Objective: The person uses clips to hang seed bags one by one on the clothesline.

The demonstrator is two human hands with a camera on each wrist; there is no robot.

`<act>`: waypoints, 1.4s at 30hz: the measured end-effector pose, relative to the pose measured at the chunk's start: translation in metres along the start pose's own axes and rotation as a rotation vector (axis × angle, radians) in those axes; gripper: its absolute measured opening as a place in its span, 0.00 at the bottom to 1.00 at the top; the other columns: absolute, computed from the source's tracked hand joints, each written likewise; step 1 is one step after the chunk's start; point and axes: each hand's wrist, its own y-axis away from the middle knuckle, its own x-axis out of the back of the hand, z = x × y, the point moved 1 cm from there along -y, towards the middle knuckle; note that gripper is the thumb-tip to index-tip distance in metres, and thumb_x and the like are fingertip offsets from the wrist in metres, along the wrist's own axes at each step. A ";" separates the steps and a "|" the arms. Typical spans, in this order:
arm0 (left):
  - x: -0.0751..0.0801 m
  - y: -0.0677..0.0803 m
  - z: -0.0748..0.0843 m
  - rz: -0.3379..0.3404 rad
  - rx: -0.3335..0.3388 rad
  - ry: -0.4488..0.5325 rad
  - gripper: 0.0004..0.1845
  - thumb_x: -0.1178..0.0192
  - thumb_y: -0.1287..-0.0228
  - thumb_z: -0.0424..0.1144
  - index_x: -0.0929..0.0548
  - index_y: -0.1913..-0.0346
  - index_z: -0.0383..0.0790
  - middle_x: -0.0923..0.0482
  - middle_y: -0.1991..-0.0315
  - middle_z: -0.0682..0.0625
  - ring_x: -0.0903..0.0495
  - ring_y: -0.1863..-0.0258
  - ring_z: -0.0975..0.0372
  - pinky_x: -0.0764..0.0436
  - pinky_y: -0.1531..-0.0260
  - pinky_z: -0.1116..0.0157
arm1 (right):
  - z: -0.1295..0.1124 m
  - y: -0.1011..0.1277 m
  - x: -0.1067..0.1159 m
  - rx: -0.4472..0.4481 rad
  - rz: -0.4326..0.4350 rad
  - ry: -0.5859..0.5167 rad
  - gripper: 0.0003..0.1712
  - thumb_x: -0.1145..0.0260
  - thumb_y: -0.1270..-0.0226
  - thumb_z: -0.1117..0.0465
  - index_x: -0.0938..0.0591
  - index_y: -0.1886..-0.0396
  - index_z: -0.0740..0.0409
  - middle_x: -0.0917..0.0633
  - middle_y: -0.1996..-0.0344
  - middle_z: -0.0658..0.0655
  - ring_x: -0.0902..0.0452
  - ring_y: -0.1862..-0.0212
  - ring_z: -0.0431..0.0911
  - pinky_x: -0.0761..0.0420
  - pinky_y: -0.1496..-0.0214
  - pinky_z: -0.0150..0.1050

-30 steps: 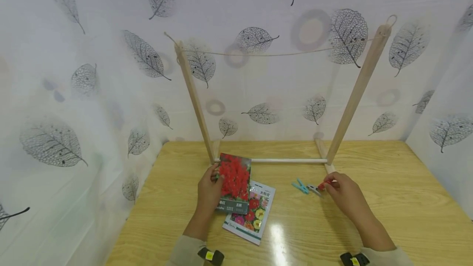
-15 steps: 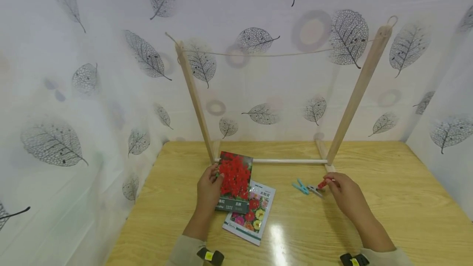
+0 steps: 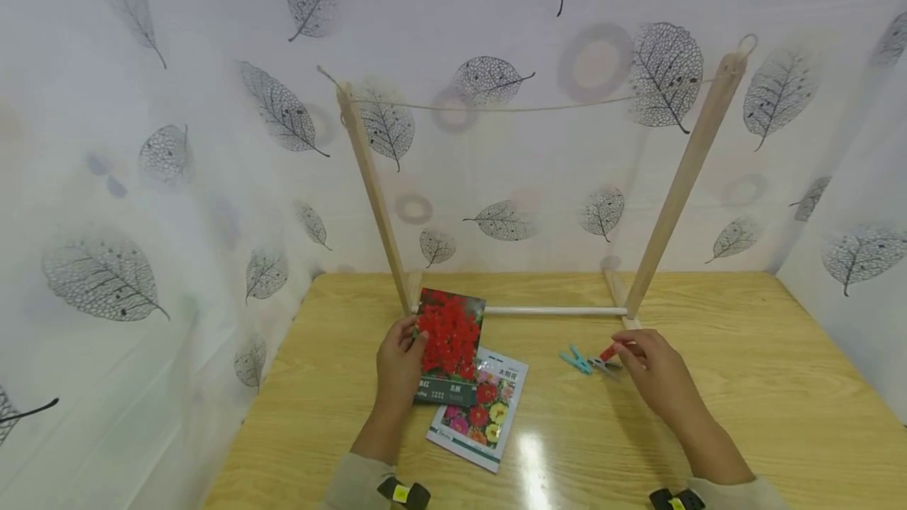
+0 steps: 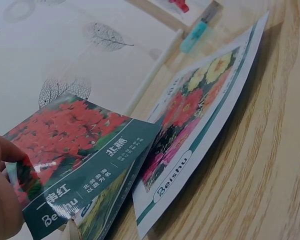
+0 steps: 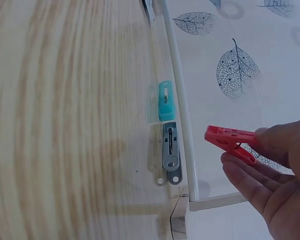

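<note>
**A:** On the counter (image 3: 744, 384) your wooden rack (image 3: 680, 179) stands with its string (image 3: 524, 107) strung bare between the two posts. What has shifted in the last second?

**B:** Little, and all of it small. Your left hand (image 3: 398, 364) has tipped the red packet (image 3: 450, 345) a shade more upright; its lower edge now overlaps the second packet (image 3: 480, 408), which lies flat where it lay a second ago. Your thumb and fingers pinch the red packet by its left edge, as the left wrist view (image 4: 2, 190) confirms.

**A:** And your right hand?

**B:** Your right hand (image 3: 655, 372) has raised the red peg (image 5: 230, 142) clear of the counter. A second ago it sat low beside the other pegs; now it is pinched by its tail between thumb and fingers, nose pointing left, near the rack's base rail (image 5: 182, 115). The grip is narrow and closed on the peg; whether the peg's own mouth is squeezed apart, you cannot tell from these views.

**A:** What is left lying?

**B:** The teal peg (image 5: 165, 101) and the grey peg (image 5: 170, 151), end to end along the rail, untouched.

**A:** Meaning?

**B:** By the look of it, packet and peg are both in hand and off the counter, while the string, well above both hands, carries nothing yet.
</note>
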 end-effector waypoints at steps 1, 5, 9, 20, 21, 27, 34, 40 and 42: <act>0.000 0.000 0.000 -0.002 -0.003 0.006 0.18 0.39 0.28 0.35 0.23 0.38 0.42 0.20 0.47 0.44 0.22 0.65 0.62 0.22 0.72 0.72 | -0.001 -0.001 0.000 0.004 0.002 -0.003 0.13 0.40 0.23 0.63 0.19 0.46 0.66 0.18 0.51 0.65 0.15 0.53 0.60 0.14 0.56 0.48; 0.002 -0.001 0.000 -0.007 -0.013 0.026 0.17 0.41 0.27 0.36 0.23 0.39 0.42 0.21 0.48 0.43 0.23 0.66 0.62 0.22 0.72 0.72 | -0.003 -0.002 -0.001 0.032 0.029 0.015 0.09 0.39 0.24 0.63 0.18 0.51 0.62 0.17 0.54 0.61 0.15 0.55 0.55 0.13 0.57 0.41; 0.003 -0.001 0.003 -0.001 -0.008 0.029 0.16 0.42 0.26 0.37 0.23 0.39 0.41 0.21 0.48 0.43 0.21 0.62 0.61 0.19 0.69 0.70 | -0.004 -0.003 -0.002 0.048 0.052 0.027 0.06 0.37 0.26 0.63 0.17 0.54 0.58 0.16 0.56 0.58 0.17 0.56 0.48 0.16 0.58 0.33; 0.002 -0.001 0.005 0.030 0.006 0.100 0.13 0.43 0.27 0.38 0.20 0.44 0.40 0.19 0.53 0.44 0.20 0.65 0.62 0.20 0.69 0.71 | -0.005 -0.001 -0.003 0.075 0.072 0.040 0.05 0.36 0.27 0.65 0.17 0.55 0.58 0.17 0.55 0.55 0.24 0.55 0.28 0.16 0.56 0.33; 0.002 -0.001 0.005 0.030 0.004 0.102 0.13 0.43 0.26 0.39 0.20 0.44 0.40 0.20 0.54 0.45 0.20 0.65 0.62 0.20 0.70 0.71 | -0.005 -0.001 -0.002 0.077 0.074 0.040 0.06 0.36 0.27 0.65 0.17 0.54 0.59 0.17 0.55 0.55 0.24 0.55 0.28 0.15 0.56 0.34; 0.004 0.000 0.007 0.043 -0.010 0.119 0.13 0.44 0.25 0.40 0.20 0.45 0.38 0.21 0.57 0.46 0.23 0.66 0.63 0.21 0.69 0.71 | -0.008 -0.003 0.000 0.101 0.093 0.026 0.06 0.36 0.27 0.66 0.17 0.55 0.59 0.17 0.55 0.57 0.19 0.56 0.34 0.17 0.55 0.30; 0.004 0.002 0.009 0.061 -0.020 0.155 0.13 0.44 0.25 0.39 0.21 0.45 0.36 0.21 0.58 0.48 0.24 0.66 0.64 0.23 0.70 0.72 | -0.007 -0.003 0.000 0.123 0.112 0.017 0.06 0.35 0.28 0.67 0.17 0.54 0.59 0.17 0.55 0.56 0.21 0.56 0.29 0.20 0.54 0.23; 0.006 0.001 0.010 0.070 -0.027 0.172 0.13 0.43 0.25 0.40 0.21 0.46 0.35 0.21 0.58 0.48 0.24 0.65 0.64 0.25 0.70 0.73 | -0.009 -0.004 -0.003 0.123 0.103 0.027 0.07 0.35 0.29 0.68 0.17 0.54 0.59 0.16 0.55 0.55 0.23 0.55 0.30 0.16 0.55 0.31; 0.007 0.001 0.011 0.078 -0.020 0.168 0.13 0.43 0.25 0.40 0.21 0.46 0.35 0.21 0.58 0.48 0.24 0.64 0.65 0.25 0.70 0.73 | -0.010 -0.004 -0.003 0.139 0.108 0.035 0.07 0.34 0.30 0.68 0.17 0.54 0.58 0.16 0.56 0.55 0.23 0.54 0.31 0.16 0.56 0.32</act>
